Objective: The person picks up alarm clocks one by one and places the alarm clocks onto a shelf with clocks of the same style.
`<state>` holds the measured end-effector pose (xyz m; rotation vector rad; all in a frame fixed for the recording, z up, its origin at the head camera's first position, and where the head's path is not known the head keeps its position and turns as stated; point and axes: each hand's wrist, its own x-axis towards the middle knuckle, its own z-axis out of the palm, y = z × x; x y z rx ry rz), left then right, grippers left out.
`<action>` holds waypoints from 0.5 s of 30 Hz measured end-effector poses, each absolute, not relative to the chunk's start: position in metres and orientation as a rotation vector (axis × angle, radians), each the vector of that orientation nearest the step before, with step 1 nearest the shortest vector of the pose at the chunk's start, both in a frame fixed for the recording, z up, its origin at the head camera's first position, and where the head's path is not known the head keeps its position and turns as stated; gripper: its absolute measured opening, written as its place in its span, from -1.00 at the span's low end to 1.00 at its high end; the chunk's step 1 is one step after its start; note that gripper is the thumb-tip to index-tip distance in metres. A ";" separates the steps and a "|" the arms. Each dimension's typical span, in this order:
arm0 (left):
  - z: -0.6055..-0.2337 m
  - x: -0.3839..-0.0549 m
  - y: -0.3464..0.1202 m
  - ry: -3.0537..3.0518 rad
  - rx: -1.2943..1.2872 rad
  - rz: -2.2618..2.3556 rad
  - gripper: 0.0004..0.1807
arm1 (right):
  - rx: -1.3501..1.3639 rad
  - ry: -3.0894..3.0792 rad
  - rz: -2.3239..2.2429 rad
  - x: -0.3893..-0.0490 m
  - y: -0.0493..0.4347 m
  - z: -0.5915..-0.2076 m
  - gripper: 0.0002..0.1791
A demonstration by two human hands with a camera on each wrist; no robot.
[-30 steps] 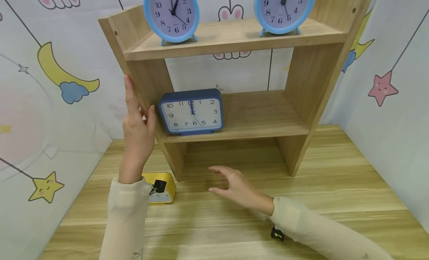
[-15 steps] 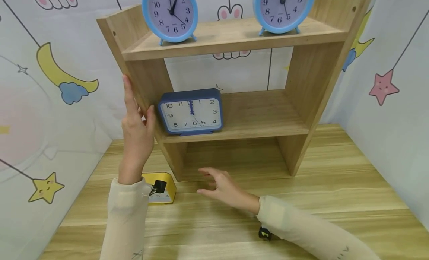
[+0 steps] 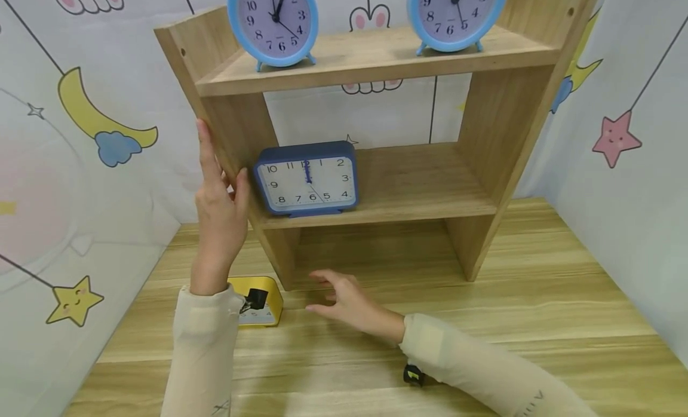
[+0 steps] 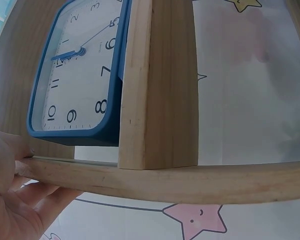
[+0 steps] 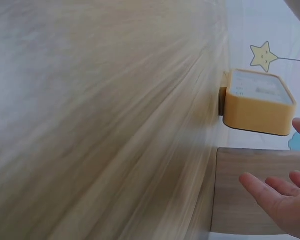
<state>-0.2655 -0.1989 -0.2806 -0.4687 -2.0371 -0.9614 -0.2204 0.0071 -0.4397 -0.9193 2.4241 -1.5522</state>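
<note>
My left hand (image 3: pixel 219 217) grips the left side panel of a wooden shelf unit (image 3: pixel 349 77), thumb at the front edge and fingers along the outer face. Beside it, a dark blue rectangular alarm clock (image 3: pixel 306 187) stands at the left of the middle shelf; the left wrist view shows its dial (image 4: pixel 80 90) close to the thumb. My right hand (image 3: pixel 346 302) is over the tabletop in front of the bottom opening, fingers loosely spread and holding nothing. To its left a yellow alarm clock (image 3: pixel 275 302) stands on the table, partly hidden by my left wrist; the right wrist view shows its yellow side (image 5: pixel 255 114).
Two light blue round alarm clocks, a left one (image 3: pixel 273 23) and a right one (image 3: pixel 457 17), stand on the top shelf. The wood-grain table (image 3: pixel 548 297) runs to patterned cloth walls (image 3: pixel 639 196) on both sides and behind.
My right hand has moved left across the table front, nearer the yellow alarm clock. My left hand stays in the same place on the shelf panel.
</note>
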 end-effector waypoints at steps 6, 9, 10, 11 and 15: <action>-0.280 -0.265 -0.199 -2.025 -0.484 -0.938 -0.22 | -0.911 2.412 -1.567 -0.220 -0.004 -0.439 -0.30; -0.280 -0.264 -0.199 -2.021 -0.489 -0.929 -0.22 | -0.894 2.390 -1.590 -0.220 -0.011 -0.440 -0.30; -0.280 -0.264 -0.199 -2.020 -0.489 -0.929 -0.22 | -0.887 2.384 -1.597 -0.220 -0.014 -0.441 -0.30; -0.280 -0.264 -0.199 -2.021 -0.489 -0.929 -0.22 | -0.879 2.370 -1.611 -0.220 -0.016 -0.441 -0.30; -0.280 -0.264 -0.199 -2.021 -0.488 -0.924 -0.22 | -0.860 2.355 -1.626 -0.221 -0.026 -0.443 -0.27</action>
